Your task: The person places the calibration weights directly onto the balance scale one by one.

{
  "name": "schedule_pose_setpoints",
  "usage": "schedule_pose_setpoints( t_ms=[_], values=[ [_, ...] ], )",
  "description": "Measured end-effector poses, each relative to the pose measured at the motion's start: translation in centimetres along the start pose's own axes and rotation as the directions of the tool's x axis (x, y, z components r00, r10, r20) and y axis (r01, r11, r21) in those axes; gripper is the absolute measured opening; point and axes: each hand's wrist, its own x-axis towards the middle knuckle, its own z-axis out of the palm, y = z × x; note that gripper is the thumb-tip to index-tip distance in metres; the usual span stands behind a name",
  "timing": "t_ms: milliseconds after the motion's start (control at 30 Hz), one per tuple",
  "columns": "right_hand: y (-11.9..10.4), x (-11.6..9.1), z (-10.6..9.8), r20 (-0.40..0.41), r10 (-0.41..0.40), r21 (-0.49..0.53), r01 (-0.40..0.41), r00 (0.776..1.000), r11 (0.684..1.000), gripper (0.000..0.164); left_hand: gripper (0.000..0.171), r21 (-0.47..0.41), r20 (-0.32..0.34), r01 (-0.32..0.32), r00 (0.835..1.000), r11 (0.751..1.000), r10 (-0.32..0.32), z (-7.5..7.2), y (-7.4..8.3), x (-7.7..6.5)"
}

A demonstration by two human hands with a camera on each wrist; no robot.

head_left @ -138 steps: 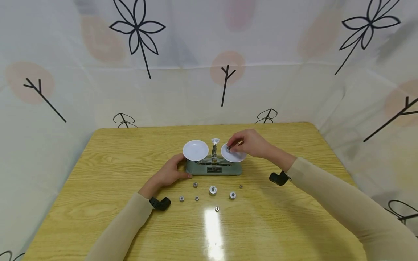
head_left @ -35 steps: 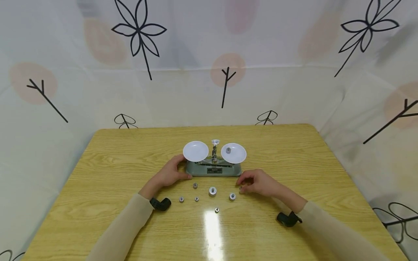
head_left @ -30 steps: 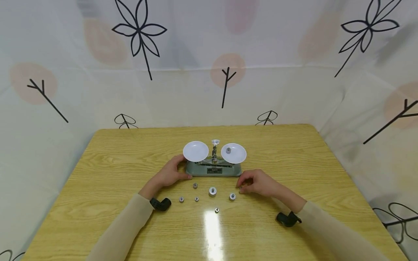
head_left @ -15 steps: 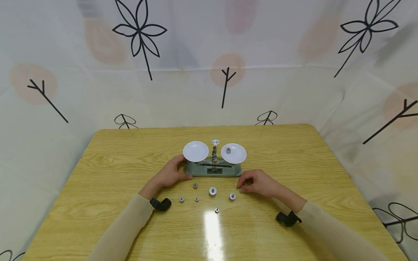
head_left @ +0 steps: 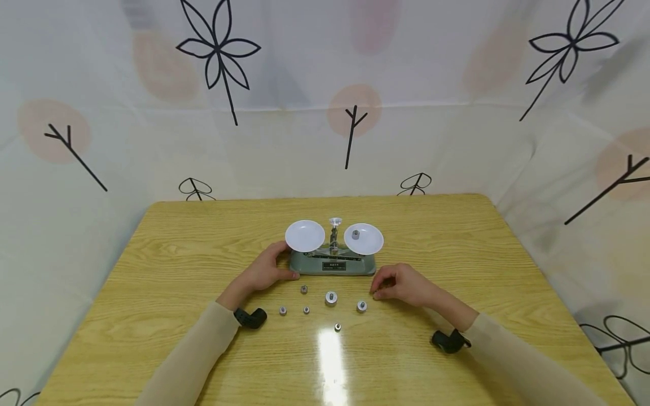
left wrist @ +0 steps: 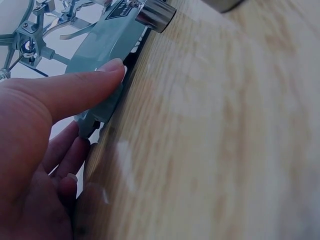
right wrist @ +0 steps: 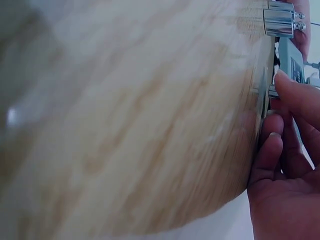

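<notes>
A balance scale with a green base stands on the wooden table. My left hand grips the base's left end, thumb along the front and fingers behind, as the left wrist view shows with the thumb against the green side. My right hand is low at the table by the base's right front corner. Its thumb and index finger pinch a very small metal weight, mostly hidden by the fingertips. One weight sits in the right white pan; the left pan holds nothing.
Several knobbed metal weights stand in front of the scale: the largest weight in the middle, another weight close to my right hand, and smaller ones to the left. A patterned cloth hangs behind the table.
My right hand has let go of the weight in the right pan and come down toward me to the small weight on the table. My left hand has stayed on the base.
</notes>
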Motion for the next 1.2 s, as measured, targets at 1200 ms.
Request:
schedule_pose_setpoints(
  t_ms=[1200],
  values=[
    [-1.1,-0.7,-2.6,-0.069,0.017,0.037,-0.014,0.998,0.999,0.008,0.062,-0.028,0.013,-0.012,1.0,1.0,0.012,-0.6,3.5,-0.9]
  ],
)
